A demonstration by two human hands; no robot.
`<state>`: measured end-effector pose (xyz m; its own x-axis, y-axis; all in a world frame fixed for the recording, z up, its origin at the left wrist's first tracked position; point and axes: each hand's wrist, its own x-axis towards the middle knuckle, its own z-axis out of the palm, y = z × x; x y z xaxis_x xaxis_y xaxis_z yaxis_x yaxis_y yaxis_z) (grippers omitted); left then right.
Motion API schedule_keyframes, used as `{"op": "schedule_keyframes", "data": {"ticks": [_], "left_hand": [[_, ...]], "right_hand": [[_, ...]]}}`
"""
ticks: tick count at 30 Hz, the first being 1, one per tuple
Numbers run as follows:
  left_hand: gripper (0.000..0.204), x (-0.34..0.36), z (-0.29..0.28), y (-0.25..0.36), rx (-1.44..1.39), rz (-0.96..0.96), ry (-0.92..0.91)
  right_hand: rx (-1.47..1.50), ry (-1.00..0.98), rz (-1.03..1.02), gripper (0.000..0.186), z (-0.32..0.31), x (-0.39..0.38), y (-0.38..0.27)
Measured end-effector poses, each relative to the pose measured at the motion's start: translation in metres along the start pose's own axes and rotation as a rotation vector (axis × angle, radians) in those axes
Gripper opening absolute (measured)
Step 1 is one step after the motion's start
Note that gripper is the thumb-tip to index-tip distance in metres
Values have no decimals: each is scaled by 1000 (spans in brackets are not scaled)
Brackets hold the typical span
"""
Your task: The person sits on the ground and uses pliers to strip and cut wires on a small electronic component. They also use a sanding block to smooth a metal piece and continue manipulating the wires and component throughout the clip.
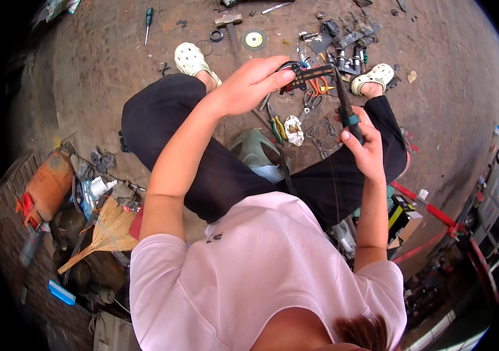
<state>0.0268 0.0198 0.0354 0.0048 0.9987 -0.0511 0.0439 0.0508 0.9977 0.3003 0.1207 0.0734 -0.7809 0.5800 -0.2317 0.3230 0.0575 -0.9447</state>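
My left hand point(253, 85) is closed on one end of a black slotted electrical part point(314, 73), which has coloured wires at its back. The part is held up in front of me, its long side pointing right. In my right hand point(365, 143) is a dark long-shafted tool point(343, 96) with a teal collar on its grip; its exact kind is unclear. The tool stands nearly upright, with its narrow tip at the free end of the black part. Whether tip and part touch, I cannot tell. Orange-handled pliers point(321, 86) and scissors point(309, 103) lie on the floor beneath.
Pliers with yellow-green handles point(276, 124), crumpled white material point(294, 130) and a gasket point(324, 138) lie between my legs. Farther off are a hammer point(229, 22), a cutting disc point(254, 40), a screwdriver point(148, 24) and metal parts point(355, 44). A broom point(107, 229) and orange cylinder point(50, 182) stand left, a red frame point(431, 206) right.
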Motion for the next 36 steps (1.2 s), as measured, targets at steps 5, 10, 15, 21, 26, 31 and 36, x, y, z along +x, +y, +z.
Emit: {"op": "schedule_keyframes", "data": {"ticks": [5, 10, 15, 21, 26, 31, 36], "left_hand": [[36, 4, 4, -2, -45, -27, 14], [36, 6, 9, -6, -42, -124, 48], [42, 14, 15, -12, -24, -179, 83], [36, 15, 23, -9, -133, -279, 118], [38, 17, 32, -15, -29, -291, 189], [38, 20, 40, -19, -133, -212, 218], [38, 18, 37, 0, -51, -131, 220]], "right_hand": [[-133, 43, -4, 16, -2, -2, -2], [-227, 0, -43, 16, -3, 3, -1], [-308, 10, -69, 17, 9, 2, 5], [-810, 184, -148, 14, 14, 7, 5], [-1039, 254, -200, 15, 10, 10, 9], [-802, 144, -138, 16, 8, 14, 3], [-809, 168, -199, 18, 14, 14, 0]]}}
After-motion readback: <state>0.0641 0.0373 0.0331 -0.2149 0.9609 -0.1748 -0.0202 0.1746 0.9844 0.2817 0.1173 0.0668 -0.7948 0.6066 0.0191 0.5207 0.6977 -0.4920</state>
